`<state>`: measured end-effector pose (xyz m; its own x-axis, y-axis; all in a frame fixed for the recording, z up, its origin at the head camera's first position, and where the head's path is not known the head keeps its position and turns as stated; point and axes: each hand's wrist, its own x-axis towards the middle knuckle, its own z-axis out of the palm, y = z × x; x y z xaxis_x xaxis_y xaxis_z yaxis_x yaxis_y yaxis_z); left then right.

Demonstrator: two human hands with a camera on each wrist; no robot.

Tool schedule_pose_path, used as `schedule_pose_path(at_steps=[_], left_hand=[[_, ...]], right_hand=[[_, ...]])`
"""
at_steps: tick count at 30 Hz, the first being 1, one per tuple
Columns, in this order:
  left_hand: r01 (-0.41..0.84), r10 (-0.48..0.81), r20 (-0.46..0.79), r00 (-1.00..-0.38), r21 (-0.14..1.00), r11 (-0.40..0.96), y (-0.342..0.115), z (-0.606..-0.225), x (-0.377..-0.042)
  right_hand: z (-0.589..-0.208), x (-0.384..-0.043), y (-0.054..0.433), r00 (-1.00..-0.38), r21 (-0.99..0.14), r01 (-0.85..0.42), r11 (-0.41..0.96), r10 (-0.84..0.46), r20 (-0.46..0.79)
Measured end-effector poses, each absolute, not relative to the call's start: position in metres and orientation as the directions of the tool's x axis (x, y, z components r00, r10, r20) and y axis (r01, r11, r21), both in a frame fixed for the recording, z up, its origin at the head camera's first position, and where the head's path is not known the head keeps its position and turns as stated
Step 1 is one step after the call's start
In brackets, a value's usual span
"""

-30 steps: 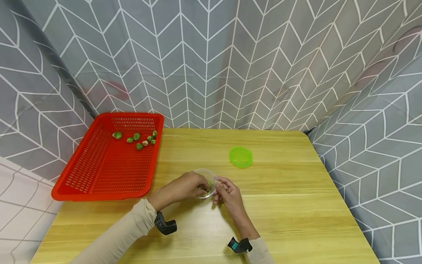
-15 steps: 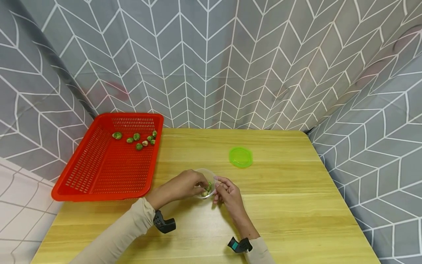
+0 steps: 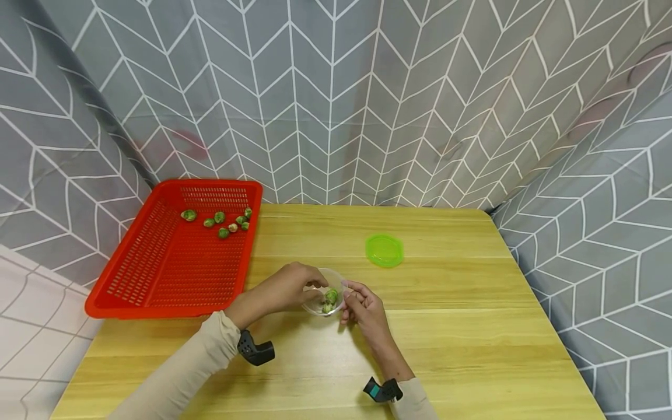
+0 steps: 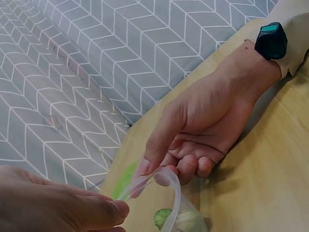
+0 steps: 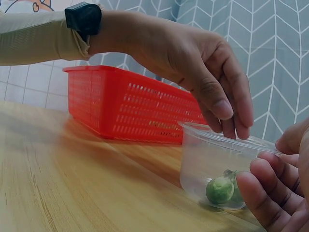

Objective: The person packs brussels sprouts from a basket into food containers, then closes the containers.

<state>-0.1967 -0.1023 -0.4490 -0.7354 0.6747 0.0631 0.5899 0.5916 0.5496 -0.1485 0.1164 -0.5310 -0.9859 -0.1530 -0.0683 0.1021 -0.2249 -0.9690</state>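
Observation:
A clear plastic tub [image 3: 336, 280] stands on the table with a few Brussels sprouts [image 3: 330, 296] at its bottom. My left hand [image 3: 291, 289] hovers over the tub's left side, palm down; in the right wrist view its loosely bent fingers point down at the rim with nothing between them. With thumb and fingers, my right hand [image 3: 366, 312] pinches the tub's right rim. Through the tub's wall [image 5: 193, 166] in the right wrist view, the green sprouts [image 5: 220, 190] show clearly. In the left wrist view, the right hand [image 4: 193, 118] grips the rim from across.
A red perforated basket [image 3: 184, 280] sits on the left of the wooden table [image 3: 472, 338], several Brussels sprouts [image 3: 223, 233] at its far end. Beyond the tub lies a green lid [image 3: 384, 251]. Grey patterned curtains [image 3: 325, 116] hang behind the table.
My left hand has drawn up and left out of the tub, leaving the sprouts at the bottom in view. The right hand keeps its grip on the rim.

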Motion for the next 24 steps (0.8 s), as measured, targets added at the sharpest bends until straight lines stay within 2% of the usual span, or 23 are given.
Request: schedule_pose_path(at_steps=[12, 24], left_hand=[[0.57, 0.629, 0.09, -0.772, 0.535, 0.624, -0.114, -0.44, -0.201], [0.595, 0.589, 0.2, -0.783, 0.521, 0.612, -0.133, -0.426, -0.207]], right_hand=[[-0.531, -0.148, 0.116, -0.986, -0.968, 0.096, -0.232, -0.157, -0.061], [-0.53, -0.148, 0.116, -0.986, -0.967, 0.101, -0.236, -0.153, -0.066]])
